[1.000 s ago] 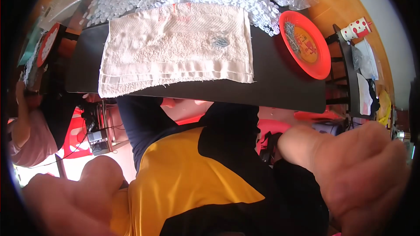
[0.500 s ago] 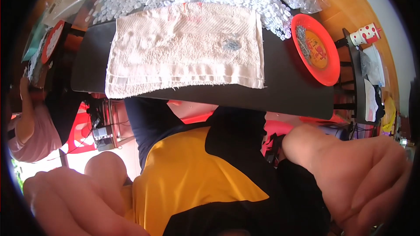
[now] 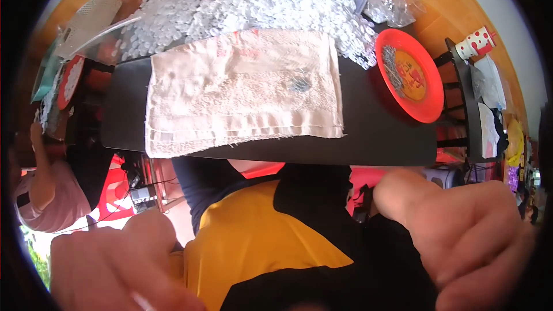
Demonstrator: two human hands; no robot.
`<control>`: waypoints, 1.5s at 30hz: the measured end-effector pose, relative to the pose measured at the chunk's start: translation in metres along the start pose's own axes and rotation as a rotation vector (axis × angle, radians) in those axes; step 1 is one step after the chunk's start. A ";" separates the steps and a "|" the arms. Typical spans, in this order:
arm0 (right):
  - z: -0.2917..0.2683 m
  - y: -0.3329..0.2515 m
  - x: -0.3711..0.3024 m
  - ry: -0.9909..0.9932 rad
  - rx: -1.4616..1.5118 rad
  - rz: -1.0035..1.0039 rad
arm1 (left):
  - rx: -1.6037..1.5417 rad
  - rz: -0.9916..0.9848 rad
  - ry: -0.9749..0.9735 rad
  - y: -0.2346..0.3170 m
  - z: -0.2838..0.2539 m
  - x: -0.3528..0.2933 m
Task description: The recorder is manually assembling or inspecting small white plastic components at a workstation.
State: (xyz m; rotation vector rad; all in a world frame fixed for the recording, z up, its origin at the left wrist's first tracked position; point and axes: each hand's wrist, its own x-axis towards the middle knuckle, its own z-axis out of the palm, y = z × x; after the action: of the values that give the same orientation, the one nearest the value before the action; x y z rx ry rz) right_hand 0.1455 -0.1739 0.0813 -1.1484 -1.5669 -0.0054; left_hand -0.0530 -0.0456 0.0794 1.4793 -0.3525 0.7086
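Both hands are raised close to the camera, above my lap and apart from the table. My left hand is at the lower left with its fingers curled in. A thin pale sliver shows at its lower edge, too blurred to name. My right hand is at the lower right, likewise closed, and its fingertips and palm are hidden. Beyond them, a cream towel lies spread on the dark table. Behind it is a heap of small white plastic pieces. To its right, a red plate holds thin grey metal pieces.
A clear plastic bag lies at the back right. A polka-dot cup and a white cloth are on a dark stand farther right. At the left, another person sits reaching toward a red plate.
The view has tilted slightly, so the table and towel sit lower in it. My left hand has shifted a little to the right; my right hand's fingers are curled more tightly.
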 end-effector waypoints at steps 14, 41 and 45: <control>0.012 0.018 0.010 0.119 -0.004 0.007 | 0.892 -0.324 0.204 -0.067 -0.062 -0.052; 0.067 0.093 0.029 -0.426 -0.422 -0.043 | 0.352 -0.766 0.489 -0.077 -0.065 -0.010; 0.063 0.093 0.031 -0.431 -0.450 -0.073 | -0.064 -0.853 0.502 -0.089 -0.068 0.008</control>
State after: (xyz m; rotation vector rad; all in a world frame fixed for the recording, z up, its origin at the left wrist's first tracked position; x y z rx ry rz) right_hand 0.1620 -0.0704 0.0309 -1.5115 -2.0569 -0.1779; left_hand -0.0054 0.0271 0.0092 1.1794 0.6114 0.3376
